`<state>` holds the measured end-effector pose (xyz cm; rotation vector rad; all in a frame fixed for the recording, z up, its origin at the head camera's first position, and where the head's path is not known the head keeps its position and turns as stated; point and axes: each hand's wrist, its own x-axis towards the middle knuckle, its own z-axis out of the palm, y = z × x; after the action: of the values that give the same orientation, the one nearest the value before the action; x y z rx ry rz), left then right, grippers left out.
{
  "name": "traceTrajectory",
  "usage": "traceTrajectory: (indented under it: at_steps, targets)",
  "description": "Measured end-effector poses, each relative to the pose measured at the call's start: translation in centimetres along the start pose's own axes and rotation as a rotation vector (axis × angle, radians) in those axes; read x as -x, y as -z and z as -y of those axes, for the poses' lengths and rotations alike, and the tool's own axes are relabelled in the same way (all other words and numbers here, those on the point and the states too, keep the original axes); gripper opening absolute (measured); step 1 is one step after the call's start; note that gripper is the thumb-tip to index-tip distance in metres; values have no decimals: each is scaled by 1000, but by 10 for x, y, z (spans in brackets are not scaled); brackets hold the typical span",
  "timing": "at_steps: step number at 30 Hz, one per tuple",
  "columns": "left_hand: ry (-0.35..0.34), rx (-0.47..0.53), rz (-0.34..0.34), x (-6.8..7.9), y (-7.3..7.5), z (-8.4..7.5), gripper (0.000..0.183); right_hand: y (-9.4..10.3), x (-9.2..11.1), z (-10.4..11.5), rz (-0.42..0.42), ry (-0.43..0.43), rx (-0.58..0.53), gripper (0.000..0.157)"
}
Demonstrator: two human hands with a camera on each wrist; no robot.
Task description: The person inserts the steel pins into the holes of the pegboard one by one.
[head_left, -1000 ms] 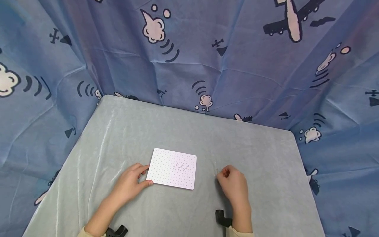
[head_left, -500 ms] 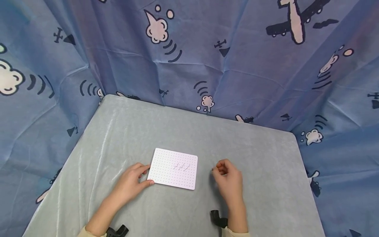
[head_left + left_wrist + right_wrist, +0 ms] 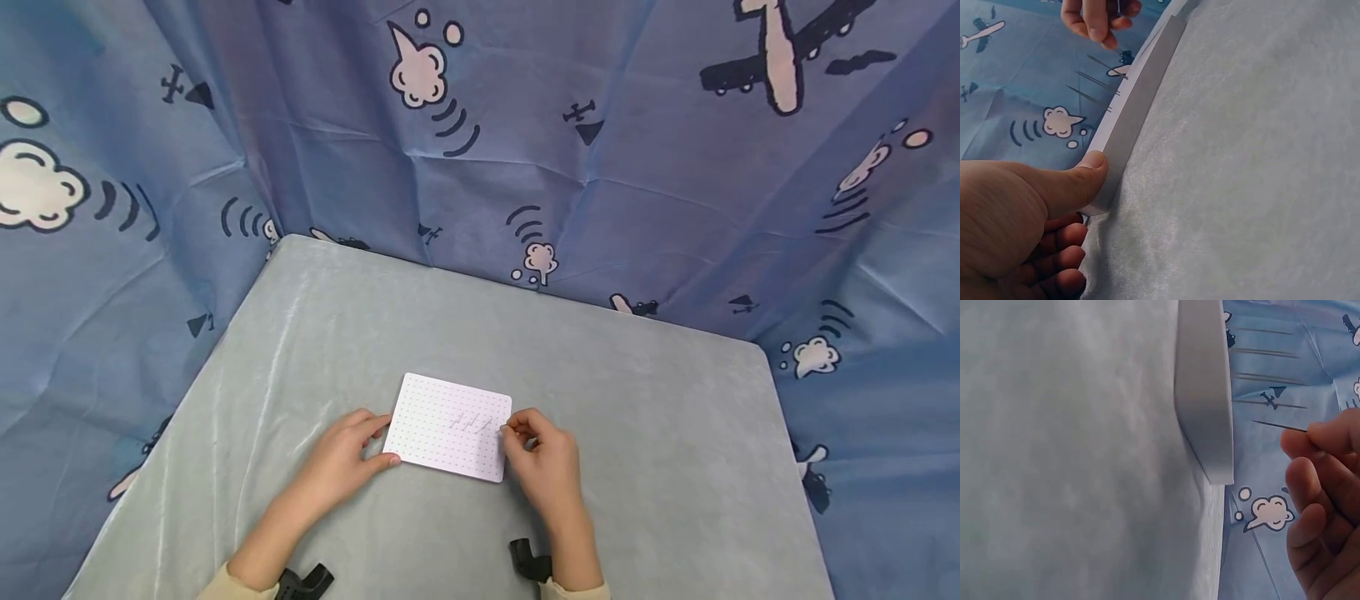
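One left hand (image 3: 337, 462), thumb on the near edge and index finger at the left edge, grips the left end of one white dotted board (image 3: 427, 429), which lies on the grey cloth (image 3: 660, 408). Toward the board's right side stand thin pins (image 3: 1272, 404) — at least four, though overlap hides the exact count. Next, one more pin (image 3: 1275, 425), its tip just off the board's face, is pinched between thumb and index finger of one right hand (image 3: 546, 462).

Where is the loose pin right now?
In the right wrist view, the pin is pinched in the right hand, its tip near, not touching, the white board.
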<state>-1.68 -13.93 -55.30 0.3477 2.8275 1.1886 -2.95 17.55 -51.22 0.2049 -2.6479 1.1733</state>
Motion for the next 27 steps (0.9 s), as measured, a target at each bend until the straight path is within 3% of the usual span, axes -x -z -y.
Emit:
traceTrajectory:
  at_steps: [27]
  targets:
    - [22, 21, 0, -1, -1, 2, 57, -15, 1, -2, 75, 111, 176, 29]
